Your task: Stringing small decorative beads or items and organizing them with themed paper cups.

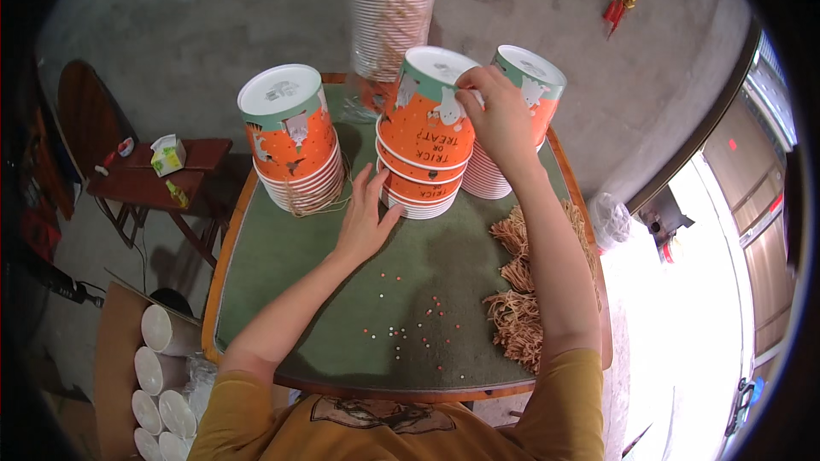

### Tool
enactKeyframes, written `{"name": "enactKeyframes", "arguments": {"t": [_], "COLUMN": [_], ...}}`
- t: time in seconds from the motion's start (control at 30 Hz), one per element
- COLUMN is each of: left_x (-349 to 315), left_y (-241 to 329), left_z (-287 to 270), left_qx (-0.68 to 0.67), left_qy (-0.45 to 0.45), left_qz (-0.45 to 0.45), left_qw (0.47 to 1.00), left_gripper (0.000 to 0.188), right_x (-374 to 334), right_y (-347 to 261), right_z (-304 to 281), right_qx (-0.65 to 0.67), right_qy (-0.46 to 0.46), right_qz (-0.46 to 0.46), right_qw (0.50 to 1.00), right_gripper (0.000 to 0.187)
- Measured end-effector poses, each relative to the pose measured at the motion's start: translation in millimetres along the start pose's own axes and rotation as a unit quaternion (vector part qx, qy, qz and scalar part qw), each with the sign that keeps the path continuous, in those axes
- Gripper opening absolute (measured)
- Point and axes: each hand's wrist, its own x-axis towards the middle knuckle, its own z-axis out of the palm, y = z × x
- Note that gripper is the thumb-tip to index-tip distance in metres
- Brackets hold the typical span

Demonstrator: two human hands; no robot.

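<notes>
Standing between the left hand (366,222) and the right hand (502,119), a tapered stack of inverted orange-and-green paper buckets (420,190) is apparently steadied on the green-topped bench (299,248). The left fingers are spread wide against its side; the right ones are curled at its top edge, whether gripping cannot be told. Shaggy tan fibre bundles (517,329) are laid nearer the right forearm, probably for easy reach.

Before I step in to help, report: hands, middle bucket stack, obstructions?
Right hand on top bucket, left hand at lower rims. Middle stack inverted. Fibre bundles to right, pellets in front.
</notes>
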Motion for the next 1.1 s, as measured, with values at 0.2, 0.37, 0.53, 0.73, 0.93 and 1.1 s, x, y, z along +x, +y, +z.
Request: {"name": "enactKeyframes", "arguments": {"t": [0.2, 0.37, 0.53, 0.73, 0.93, 1.1], "left_x": [8, 26, 25, -13, -42, -52], "left_y": [-2, 7, 109, 128, 120, 128], "left_z": [-1, -13, -69, -119, -121, -115], "left_qx": [-0.032, -0.06, -0.561, -0.329, 0.067, 0.112], "left_qy": [0.038, 0.094, 0.035, -0.117, -0.212, -0.214], "left_qz": [0.008, 0.001, -0.034, -0.115, 0.157, 0.196], "left_qw": [0.999, 0.994, 0.826, 0.93, 0.962, 0.95], "left_gripper": [0.059, 0.052, 0.047, 0.034, 0.022, 0.032], "right_x": [-6, -40, -118, -213, -283, -289], "right_y": [-19, -38, -54, -21, 20, 18], "right_z": [-32, -73, -77, -86, -89, -88], "right_qx": [0.016, 0.0, 0.036, 0.014, -0.082, -0.109], "right_qy": [0.073, 0.221, 0.204, -0.123, -0.222, -0.2], "right_qz": [-0.021, -0.025, -0.092, 0.22, 0.192, 0.202], "right_qw": [0.997, 0.975, 0.974, 0.968, 0.952, 0.953], "right_gripper": [0.009, 0.016, 0.029, 0.026, 0.019, 0.008]}}
